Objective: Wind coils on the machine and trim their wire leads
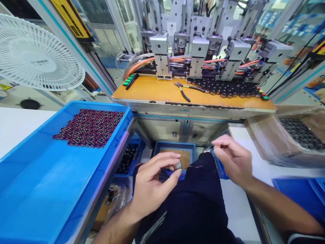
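Between the thumb and fingers of my left hand (152, 181) is a small round metal part (178, 165), held above my lap. A thin copper-coloured wire (190, 166) trails from it to the right. My right hand (233, 159) is raised to the right, apart from the part, with its fingers curled and the thumb against them. Whatever it may pinch is too small and blurred to make out. Below the hands, near my knees, stands a blue bin (194, 149) with brown cardboard inside.
At left, a big blue tray (50, 179) holds many small dark red-dotted parts (88, 127). Ahead, an orange-topped bench (149, 89) carries pliers (182, 92), a black marker (132, 82) and rows of black parts (225, 88) beneath machine heads. A plastic-lined carton (269, 139) stands right; a white fan (38, 57) left.
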The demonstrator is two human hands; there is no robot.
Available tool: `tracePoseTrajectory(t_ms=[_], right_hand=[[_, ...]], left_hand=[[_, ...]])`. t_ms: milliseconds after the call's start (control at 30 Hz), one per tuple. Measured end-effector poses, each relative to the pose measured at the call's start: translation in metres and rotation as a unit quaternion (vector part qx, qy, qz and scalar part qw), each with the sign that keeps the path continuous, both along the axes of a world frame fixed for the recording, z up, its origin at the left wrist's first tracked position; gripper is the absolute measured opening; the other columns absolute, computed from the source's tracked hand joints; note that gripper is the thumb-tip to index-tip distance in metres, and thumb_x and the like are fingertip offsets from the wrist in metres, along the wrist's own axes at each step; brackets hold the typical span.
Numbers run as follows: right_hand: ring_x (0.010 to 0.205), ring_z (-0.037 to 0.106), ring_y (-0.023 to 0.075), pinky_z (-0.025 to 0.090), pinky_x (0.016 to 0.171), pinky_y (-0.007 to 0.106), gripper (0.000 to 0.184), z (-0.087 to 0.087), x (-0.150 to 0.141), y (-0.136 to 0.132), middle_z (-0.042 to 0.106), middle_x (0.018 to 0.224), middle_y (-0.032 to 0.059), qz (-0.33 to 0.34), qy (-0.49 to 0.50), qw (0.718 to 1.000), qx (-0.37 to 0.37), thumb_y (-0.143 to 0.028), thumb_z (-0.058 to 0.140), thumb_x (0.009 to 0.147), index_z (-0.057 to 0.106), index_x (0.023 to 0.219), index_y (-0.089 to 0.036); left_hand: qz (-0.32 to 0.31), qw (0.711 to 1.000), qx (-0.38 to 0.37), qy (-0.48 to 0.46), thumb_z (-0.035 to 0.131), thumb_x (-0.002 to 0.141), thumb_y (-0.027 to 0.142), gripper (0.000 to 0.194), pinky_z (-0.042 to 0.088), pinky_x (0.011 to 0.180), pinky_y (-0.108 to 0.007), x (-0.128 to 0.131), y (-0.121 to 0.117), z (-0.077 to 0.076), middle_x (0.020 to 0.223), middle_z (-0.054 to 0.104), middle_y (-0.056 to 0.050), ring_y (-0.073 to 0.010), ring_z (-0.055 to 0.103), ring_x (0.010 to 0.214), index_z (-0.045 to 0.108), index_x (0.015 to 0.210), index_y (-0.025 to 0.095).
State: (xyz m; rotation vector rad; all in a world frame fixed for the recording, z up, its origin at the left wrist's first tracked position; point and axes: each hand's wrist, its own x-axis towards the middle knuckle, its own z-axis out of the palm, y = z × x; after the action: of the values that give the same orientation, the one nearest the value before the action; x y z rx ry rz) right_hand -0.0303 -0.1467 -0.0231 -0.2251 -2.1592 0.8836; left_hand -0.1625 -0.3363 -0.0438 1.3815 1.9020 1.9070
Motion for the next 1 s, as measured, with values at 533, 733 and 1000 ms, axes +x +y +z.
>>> tracePoseTrajectory(t_ms=[533,733,1000], right_hand=[[0.066,0.054,0.0096,0.046,0.062,0.022,0.027,0.036,-0.025,-0.013,0.059,0.07,0.0006,0.306,-0.242,0.919,-0.063,-0.02,0.048,0.097,0.06,0.074,-0.015],[0.07,0.06,0.012,0.047,0.066,0.023,0.022,0.052,-0.064,0.018,0.066,0.076,0.0017,0.254,-0.269,0.928,-0.039,-0.031,0.06,0.092,0.067,0.079,-0.015],[0.107,0.058,0.0286,0.043,0.094,0.039,0.044,0.051,-0.205,0.108,0.066,0.113,0.0202,-0.123,-0.278,0.91,0.283,-0.043,0.056,0.093,0.064,0.113,-0.004]], left_hand=[[-0.049,0.995,0.024,0.079,0.071,0.076,0.001,0.034,0.061,0.08,-0.03,-0.004,-0.009,0.003,0.104,0.075,-0.01,-0.0198,0.072,0.092,0.07,0.105,0.02],[-0.022,0.996,0.056,0.071,0.069,0.076,-0.001,0.03,0.061,0.078,-0.027,-0.007,-0.012,0.001,0.105,0.074,-0.009,-0.0178,0.072,0.091,0.072,0.099,0.02],[0.053,0.994,0.088,0.024,0.07,0.077,0.002,0.025,0.062,0.076,-0.03,-0.008,-0.014,0.003,0.103,0.075,-0.008,-0.0199,0.073,0.093,0.073,0.094,0.02]])
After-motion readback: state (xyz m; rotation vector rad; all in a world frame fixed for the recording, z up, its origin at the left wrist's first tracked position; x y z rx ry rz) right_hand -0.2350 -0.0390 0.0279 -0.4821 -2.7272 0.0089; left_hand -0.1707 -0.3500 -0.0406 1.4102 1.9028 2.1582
